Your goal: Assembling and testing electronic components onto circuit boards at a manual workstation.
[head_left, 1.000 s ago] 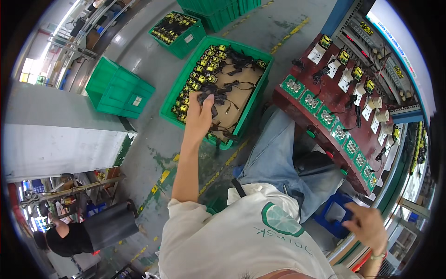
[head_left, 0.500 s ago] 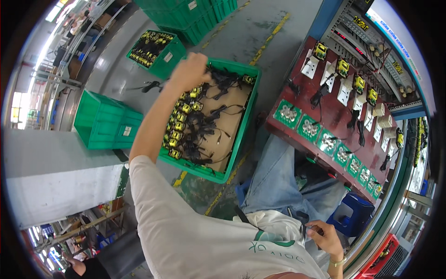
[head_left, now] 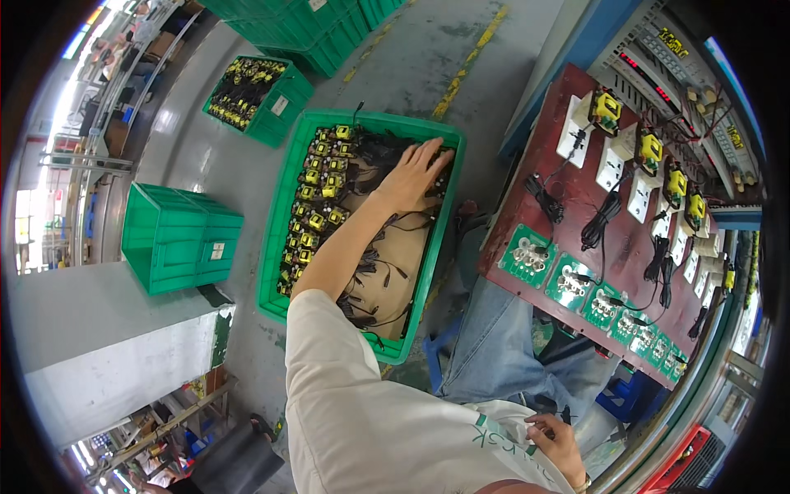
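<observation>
My left hand reaches into the far right corner of a large green crate. Its fingers are spread and bent down over dark parts there, and the fingertips are partly hidden. Yellow-and-black circuit boards stand in rows along the crate's left side. Their black cables lie over a brown cardboard sheet. Down by my lap, my right hand is closed, with fingers and thumb together near something small and dark, too unclear to name.
To the right is a dark red bench with white sockets, yellow-topped boards, coiled black cables and green connector plates. Another filled green crate, stacked crates and an open green crate stand around.
My left hand has moved from the crate's far left corner to its far right corner, and its fingers have spread. My right hand stays low by my lap. The view has shifted slightly.
</observation>
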A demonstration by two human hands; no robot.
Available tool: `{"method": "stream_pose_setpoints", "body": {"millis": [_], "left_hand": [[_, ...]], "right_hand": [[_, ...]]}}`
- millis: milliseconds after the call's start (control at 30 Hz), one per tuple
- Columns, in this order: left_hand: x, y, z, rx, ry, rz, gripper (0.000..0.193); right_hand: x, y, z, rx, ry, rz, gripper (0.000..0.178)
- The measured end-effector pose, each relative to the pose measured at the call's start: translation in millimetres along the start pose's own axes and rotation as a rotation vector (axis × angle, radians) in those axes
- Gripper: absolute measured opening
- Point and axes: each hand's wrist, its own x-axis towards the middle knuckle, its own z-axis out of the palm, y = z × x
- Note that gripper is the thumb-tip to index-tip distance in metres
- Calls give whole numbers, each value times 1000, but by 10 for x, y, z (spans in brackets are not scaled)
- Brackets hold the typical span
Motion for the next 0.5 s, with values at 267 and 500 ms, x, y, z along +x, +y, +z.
{"method": "stream_pose_setpoints", "body": {"millis": [267,500], "left_hand": [[-540,-159,55,-139,74,-283,68],[-819,-593,59,241,61,-772,62]], "right_hand": [[207,-80,-31,-99,-115,-83,29],[84,-5,-121,11,-175,-131,36]]}}
